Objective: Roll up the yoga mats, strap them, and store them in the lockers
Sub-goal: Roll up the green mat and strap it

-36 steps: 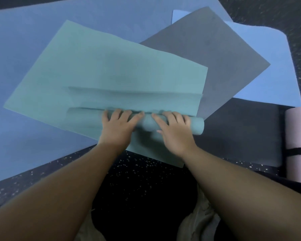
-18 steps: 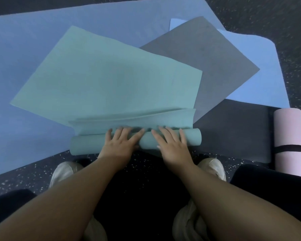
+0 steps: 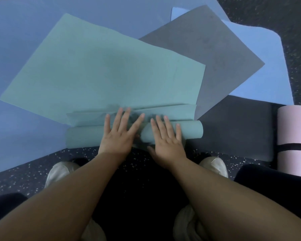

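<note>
Fingers: both hands lay flat, fingers straight and spread, pressing down on the roll and gripping nothing.
Left hand (image 3: 119,134): it rested on the middle of the roll, fingertips reaching past it onto the loose fold beyond.
Roll (image 3: 82,139): the wound-up near end of the teal mat (image 3: 101,70) lay directly under both palms, its long axis running left to right across the body, just ahead of the shoes (image 3: 59,173).
Right hand (image 3: 167,138): it sat on the right half of the roll, about as far forward as the left, so neither hand was clearly nearer.
Way ahead: the flat sheet stretched away from the fingertips, so the next push would likely go straight forward.
Grey mat (image 3: 221,54): flat, partly under the teal one.
Pink roll (image 3: 292,136): already strapped, well apart at the right, cut off by the frame edge.
Hard to make out: the fold beneath the fingertips was smeared; thumbs were mostly hidden; no lockers showed.
</note>
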{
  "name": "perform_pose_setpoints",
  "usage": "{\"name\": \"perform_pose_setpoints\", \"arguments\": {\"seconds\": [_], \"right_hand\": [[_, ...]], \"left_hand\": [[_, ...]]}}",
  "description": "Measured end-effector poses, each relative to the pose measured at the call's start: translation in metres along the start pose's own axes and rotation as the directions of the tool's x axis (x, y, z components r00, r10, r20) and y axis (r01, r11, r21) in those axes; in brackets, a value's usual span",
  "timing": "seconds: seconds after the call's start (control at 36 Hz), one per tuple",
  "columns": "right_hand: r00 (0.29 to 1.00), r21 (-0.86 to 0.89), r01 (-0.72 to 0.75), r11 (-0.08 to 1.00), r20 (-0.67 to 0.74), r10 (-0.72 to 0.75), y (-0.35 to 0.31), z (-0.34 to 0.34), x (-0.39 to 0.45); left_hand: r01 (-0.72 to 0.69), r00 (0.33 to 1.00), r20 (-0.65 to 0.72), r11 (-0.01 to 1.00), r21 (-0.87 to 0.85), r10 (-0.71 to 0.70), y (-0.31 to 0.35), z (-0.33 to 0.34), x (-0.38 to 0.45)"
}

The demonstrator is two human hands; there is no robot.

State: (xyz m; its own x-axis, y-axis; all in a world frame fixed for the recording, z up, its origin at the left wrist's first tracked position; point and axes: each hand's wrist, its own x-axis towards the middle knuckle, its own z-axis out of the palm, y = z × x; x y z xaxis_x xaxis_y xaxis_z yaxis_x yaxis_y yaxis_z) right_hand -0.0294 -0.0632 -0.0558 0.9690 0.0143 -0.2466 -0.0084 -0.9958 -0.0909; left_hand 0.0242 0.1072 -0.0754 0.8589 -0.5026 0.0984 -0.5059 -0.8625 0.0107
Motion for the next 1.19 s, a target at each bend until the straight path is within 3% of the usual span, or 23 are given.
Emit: {"name": "perform_pose_setpoints", "arguments": {"seconds": [0.28,0.33,0.44,0.56,0.67,0.86,1.08,1.19], "right_hand": [[0.997,-0.005,-0.024,1.000,0.078,0.024,0.002,-0.015,0.026],[0.996,-0.010,-0.021,1.000,0.091,0.021,0.003,-0.021,0.034],[0.992,-0.025,-0.026,0.999,0.122,0.029,0.004,-0.030,0.046],[0.981,-0.022,-0.019,1.000,0.192,0.023,0.006,-0.036,0.054],[0.975,-0.045,0.002,0.999,0.221,0.008,0.006,-0.041,0.060],[0.989,-0.184,0.058,0.981,0.141,-0.031,0.001,-0.037,0.054],[0.982,-0.132,0.164,0.978,0.115,-0.149,0.004,-0.040,0.046],[0.958,-0.131,0.278,0.952,0.110,-0.265,0.013,-0.043,0.033]], "left_hand": [[0.095,0.995,-0.038,0.995,-0.020,-0.096,-0.008,-0.002,0.026],[0.100,0.995,0.014,0.994,-0.049,-0.100,-0.008,-0.008,0.034],[0.119,0.959,0.272,0.984,-0.132,-0.079,-0.014,-0.020,0.046],[0.047,0.984,0.178,0.973,-0.228,-0.006,-0.019,-0.019,0.048],[0.098,0.965,0.259,0.955,-0.280,-0.023,-0.027,-0.027,0.046],[-0.101,0.916,0.388,0.994,-0.032,0.106,-0.048,-0.035,0.039],[-0.050,0.949,0.309,0.997,-0.057,0.066,-0.026,-0.037,0.027],[-0.132,0.945,0.293,0.990,-0.057,0.143,0.000,-0.043,0.023]]}}
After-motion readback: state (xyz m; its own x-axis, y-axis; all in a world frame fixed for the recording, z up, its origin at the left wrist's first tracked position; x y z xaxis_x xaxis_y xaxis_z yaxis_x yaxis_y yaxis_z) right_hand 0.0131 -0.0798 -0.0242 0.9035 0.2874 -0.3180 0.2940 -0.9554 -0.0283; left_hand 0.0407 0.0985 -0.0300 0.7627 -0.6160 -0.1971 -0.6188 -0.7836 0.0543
